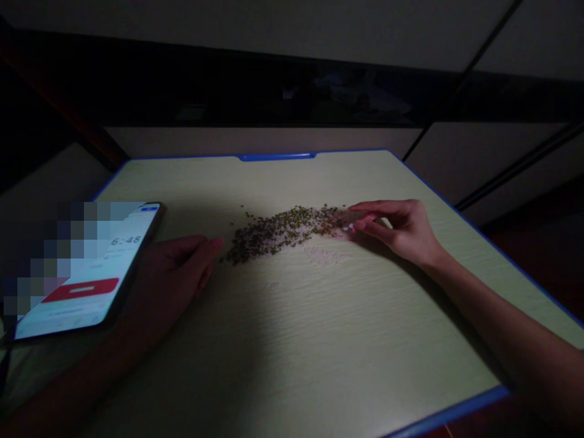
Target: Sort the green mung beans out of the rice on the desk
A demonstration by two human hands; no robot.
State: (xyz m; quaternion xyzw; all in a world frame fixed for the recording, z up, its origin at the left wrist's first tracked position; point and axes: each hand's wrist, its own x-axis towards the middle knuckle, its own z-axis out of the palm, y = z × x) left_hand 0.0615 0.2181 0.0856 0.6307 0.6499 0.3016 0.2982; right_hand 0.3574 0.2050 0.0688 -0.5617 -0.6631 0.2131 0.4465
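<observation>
A long, low heap of small green beans (269, 234) mixed with pale grains lies across the middle of the table. A thin patch of pale grains (325, 256) is spread just below its right part. My right hand (396, 228) is at the heap's right end, thumb and fingertips brought together in a pinch. Whatever is between those fingertips is too small to make out. My left hand (176, 267) rests by the left end, its fingers curled and the thumb pressed against the index finger. What it holds, if anything, is hidden.
The pale table (292, 340) has a blue edge and a blue handle-like piece (278, 157) at the back. A lit phone (91, 274) is tilted at the left, close to my left wrist. Pale cabinet panels (274, 139) with a dark band stand behind the table.
</observation>
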